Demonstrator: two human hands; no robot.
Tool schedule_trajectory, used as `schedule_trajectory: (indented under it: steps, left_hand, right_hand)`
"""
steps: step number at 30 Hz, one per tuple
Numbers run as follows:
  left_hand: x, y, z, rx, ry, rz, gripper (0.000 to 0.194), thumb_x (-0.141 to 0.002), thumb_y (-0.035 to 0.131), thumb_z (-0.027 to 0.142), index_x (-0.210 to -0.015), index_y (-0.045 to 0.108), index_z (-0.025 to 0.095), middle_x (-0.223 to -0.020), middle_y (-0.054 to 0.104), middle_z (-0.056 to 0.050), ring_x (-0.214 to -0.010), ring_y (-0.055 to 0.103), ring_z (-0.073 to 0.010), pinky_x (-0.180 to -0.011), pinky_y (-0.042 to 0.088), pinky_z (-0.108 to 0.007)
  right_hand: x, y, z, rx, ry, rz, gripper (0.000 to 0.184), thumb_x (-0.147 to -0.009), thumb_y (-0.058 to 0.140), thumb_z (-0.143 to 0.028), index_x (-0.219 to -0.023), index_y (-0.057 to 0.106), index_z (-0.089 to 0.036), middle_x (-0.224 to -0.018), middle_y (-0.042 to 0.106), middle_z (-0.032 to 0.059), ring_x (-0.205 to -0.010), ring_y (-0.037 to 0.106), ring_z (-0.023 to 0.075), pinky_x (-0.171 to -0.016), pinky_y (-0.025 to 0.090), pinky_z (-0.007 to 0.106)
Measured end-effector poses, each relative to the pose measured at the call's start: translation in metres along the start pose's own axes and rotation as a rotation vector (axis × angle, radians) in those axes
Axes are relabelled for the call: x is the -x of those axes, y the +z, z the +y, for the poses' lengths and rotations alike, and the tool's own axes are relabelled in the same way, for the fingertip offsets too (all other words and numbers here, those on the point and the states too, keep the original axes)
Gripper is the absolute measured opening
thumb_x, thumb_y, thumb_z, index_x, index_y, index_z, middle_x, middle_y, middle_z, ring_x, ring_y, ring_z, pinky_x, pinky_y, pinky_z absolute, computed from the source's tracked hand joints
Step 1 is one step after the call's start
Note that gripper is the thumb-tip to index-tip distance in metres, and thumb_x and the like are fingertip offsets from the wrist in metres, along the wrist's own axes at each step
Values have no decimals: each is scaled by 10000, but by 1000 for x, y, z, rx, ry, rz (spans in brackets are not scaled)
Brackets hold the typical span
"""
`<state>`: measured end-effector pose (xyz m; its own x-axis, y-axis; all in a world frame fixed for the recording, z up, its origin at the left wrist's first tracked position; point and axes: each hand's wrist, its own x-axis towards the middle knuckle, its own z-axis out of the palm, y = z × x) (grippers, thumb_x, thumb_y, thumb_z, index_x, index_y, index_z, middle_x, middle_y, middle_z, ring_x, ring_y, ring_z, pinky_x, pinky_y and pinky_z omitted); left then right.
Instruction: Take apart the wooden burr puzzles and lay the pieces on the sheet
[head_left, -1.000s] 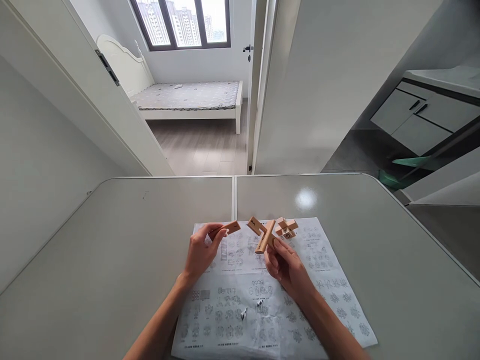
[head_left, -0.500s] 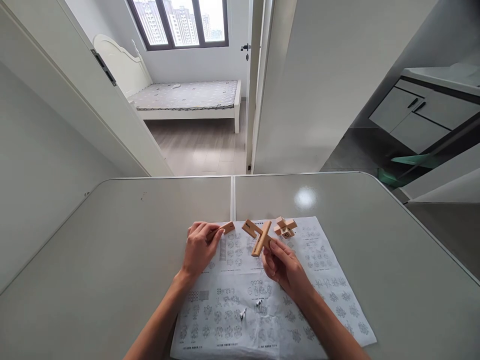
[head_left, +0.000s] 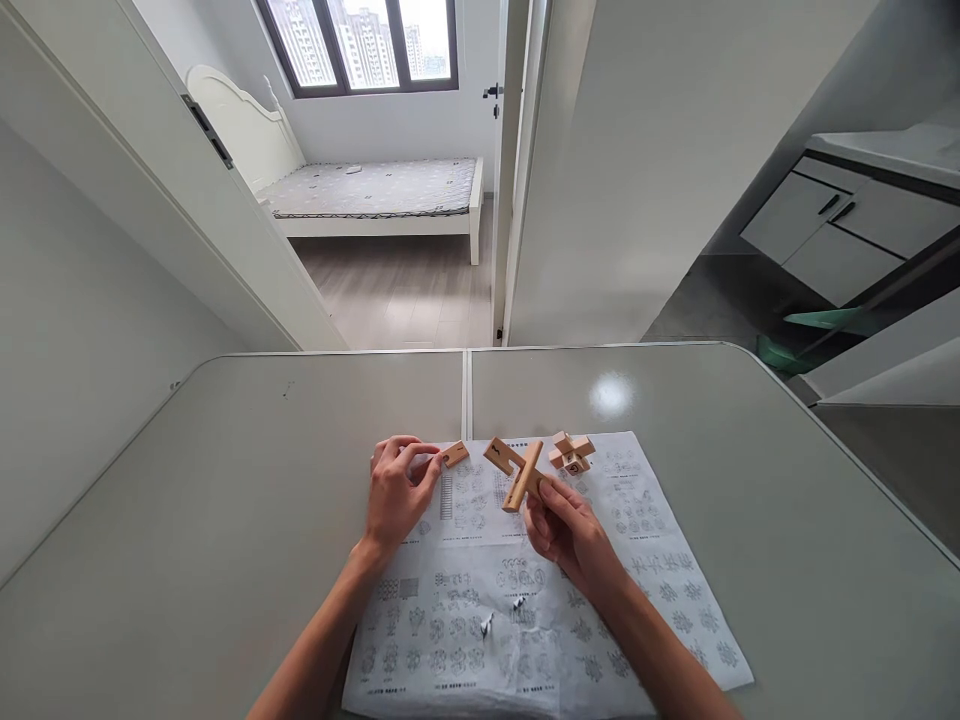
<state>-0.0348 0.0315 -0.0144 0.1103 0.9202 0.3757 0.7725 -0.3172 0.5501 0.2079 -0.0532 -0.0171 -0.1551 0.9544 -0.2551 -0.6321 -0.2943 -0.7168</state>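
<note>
My left hand (head_left: 397,490) is at the paper's upper left edge, its curled fingers and thumb at the near end of a small wooden puzzle piece (head_left: 456,454); the fingers hide part of that piece. Between thumb and fingers, my right hand (head_left: 566,525) grips two crossed wooden puzzle pieces (head_left: 523,476) above the sheet. One is a notched bar bearing a black mark; the other is a slimmer stick across it. Just beyond the right hand, a cluster of interlocked wooden blocks (head_left: 571,453) rests on the paper, with a dark mark on one face.
A creased sheet of printed diagrams (head_left: 540,570) lies on the grey table (head_left: 225,520), with two small dark-and-silver bits (head_left: 487,627) on it. A seam runs across the table's far half. Past the table's edge are a doorway, a bed (head_left: 375,190) and a white cabinet (head_left: 847,220).
The fingers of my left hand have shifted on the wooden piece, which shows less of its length and more of its flat face. My right hand and its crossed pieces stay almost still.
</note>
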Motion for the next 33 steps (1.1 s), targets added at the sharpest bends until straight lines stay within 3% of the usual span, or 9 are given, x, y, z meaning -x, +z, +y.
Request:
schedule_trajectory:
  steps: [3, 6, 9, 12, 17, 22, 25, 28, 33]
  left_hand:
    - [-1, -3, 7, 33, 30, 78, 161, -966, 643, 355, -1011, 739, 233, -1086, 690, -89, -1102, 606, -278, -953, 514, -410]
    - [1, -6, 14, 110, 69, 110, 163, -994, 607, 341, -931, 699, 222, -902, 695, -44, -857, 635, -204, -833, 521, -336]
    - [6, -8, 19, 264, 37, -19, 208, -1021, 566, 367, -939, 681, 215, -675, 621, 25, -597, 543, -133, -645, 469, -262]
    - [11, -7, 23, 520, -34, -236, 281, -1048, 519, 437, -1110, 659, 201, -619, 593, 46, -506, 489, -107, -546, 418, -236]
    - [15, -5, 32, 883, -136, -512, 404, -1046, 514, 529, -1082, 665, 156, -673, 655, -5, -472, 502, -90, -476, 396, -223]
    - [13, -6, 36, 966, -193, -539, 400, -1039, 550, 513, -971, 669, 137, -654, 652, -13, -494, 526, -87, -486, 403, -213]
    - [12, -7, 36, 977, -203, -582, 426, -1030, 562, 524, -963, 688, 122, -647, 647, -22, -512, 535, -94, -496, 412, -216]
    - [11, -8, 37, 984, -201, -615, 442, -1017, 579, 533, -952, 702, 114, -705, 670, -47, -544, 559, -102, -515, 433, -224]
    - [10, -9, 40, 1011, -212, -646, 457, -1000, 601, 551, -915, 692, 111, -719, 673, -51, -545, 556, -100, -524, 437, -228]
  right_hand:
    - [0, 0, 1, 24, -3, -13, 376, -929, 742, -524, -822, 613, -188, -552, 499, -45, -452, 423, 90, -408, 291, 217]
    - [1, -1, 4, 85, -35, -57, 374, -958, 706, -529, -835, 609, -189, -556, 521, -41, -449, 428, 92, -422, 297, 227]
    - [1, -1, 7, 191, -73, -120, 382, -995, 656, -535, -847, 608, -186, -560, 545, -39, -445, 436, 89, -458, 322, 241]
    - [2, -1, 7, 308, -96, -174, 380, -1028, 609, -530, -869, 608, -184, -578, 562, -38, -448, 447, 88, -505, 351, 256]
    - [3, 2, 4, 444, -131, -208, 406, -1029, 595, -548, -838, 581, -190, -589, 550, -41, -466, 449, 93, -531, 366, 267]
    - [3, 6, 2, 419, -156, -230, 342, -1020, 619, -541, -1012, 602, -199, -659, 573, -42, -498, 466, 88, -542, 396, 255]
    - [2, 6, 0, 384, -175, -269, 435, -994, 660, -544, -1284, 581, -229, -956, 677, 45, -588, 558, 102, -541, 462, 255]
    - [2, 5, -3, 349, -167, -345, 507, -977, 688, -536, -1384, 569, -257, -1187, 670, 114, -739, 647, 147, -547, 492, 251]
    - [2, 1, -4, 299, -124, -429, 532, -979, 708, -491, -1450, 544, -307, -1170, 695, 98, -774, 697, 162, -564, 502, 240]
